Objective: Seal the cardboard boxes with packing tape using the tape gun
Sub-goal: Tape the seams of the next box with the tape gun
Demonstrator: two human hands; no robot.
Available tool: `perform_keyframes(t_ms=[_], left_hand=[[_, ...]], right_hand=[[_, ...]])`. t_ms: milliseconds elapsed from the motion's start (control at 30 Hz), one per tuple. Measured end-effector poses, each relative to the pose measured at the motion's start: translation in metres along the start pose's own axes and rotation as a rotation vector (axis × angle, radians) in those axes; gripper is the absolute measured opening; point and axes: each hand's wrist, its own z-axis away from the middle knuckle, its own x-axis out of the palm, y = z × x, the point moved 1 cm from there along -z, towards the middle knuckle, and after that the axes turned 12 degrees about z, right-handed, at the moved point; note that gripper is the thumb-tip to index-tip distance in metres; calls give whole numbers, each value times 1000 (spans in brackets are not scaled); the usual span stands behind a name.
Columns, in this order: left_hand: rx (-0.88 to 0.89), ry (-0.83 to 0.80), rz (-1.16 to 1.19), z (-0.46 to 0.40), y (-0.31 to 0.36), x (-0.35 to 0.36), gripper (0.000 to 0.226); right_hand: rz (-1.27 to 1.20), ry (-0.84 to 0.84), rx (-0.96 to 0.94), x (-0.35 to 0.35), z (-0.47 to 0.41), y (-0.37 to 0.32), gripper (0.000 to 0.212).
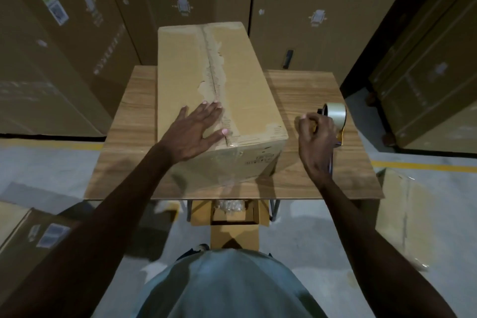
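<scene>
The left hand [197, 129] is pressing flat, fingers spread, on the cardboard box [219, 100] standing on the table [304, 175]. Right of the box, the right hand [316, 134] is gripping the tape gun [333, 117]; starting at the box's near edge would probably seal the seam best.

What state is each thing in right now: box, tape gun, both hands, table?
Cardboard box: flaps closed, standing on the table, torn old tape along the top seam.
Left hand: flat, fingers straight, pressing the box top beside the seam.
Right hand: fingers curled round the tape gun's handle.
Tape gun: held to the right of the box, apart from it, clear roll loaded.
Table: bearing the box.
</scene>
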Motion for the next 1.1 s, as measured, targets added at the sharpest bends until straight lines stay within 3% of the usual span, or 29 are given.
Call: perform_keyframes(t_ms=[133, 300, 467, 600, 767, 867, 967, 1100], left_hand=[[36, -9, -76, 22, 0, 3, 104], [31, 71, -189, 28, 4, 17, 103], [47, 82, -220, 26, 2, 17, 106], [58, 67, -238, 26, 3, 18, 105], [70, 51, -273, 27, -1, 19, 105], [64, 15, -315, 28, -2, 20, 112], [44, 3, -311, 28, -3, 20, 118], [32, 46, -330, 27, 2, 22, 105]], right_hand=[[80, -29, -487, 10, 18, -41, 34], [182, -108, -749, 33, 41, -49, 48], [328, -43, -746, 40, 46, -54, 69], [416, -19, -762, 45, 49, -54, 74], [567, -104, -928, 42, 44, -37, 83], [527, -138, -944, 36, 38, -35, 87], [484, -51, -865, 41, 42, -46, 84], [510, 8, -862, 47, 44, -44, 85]])
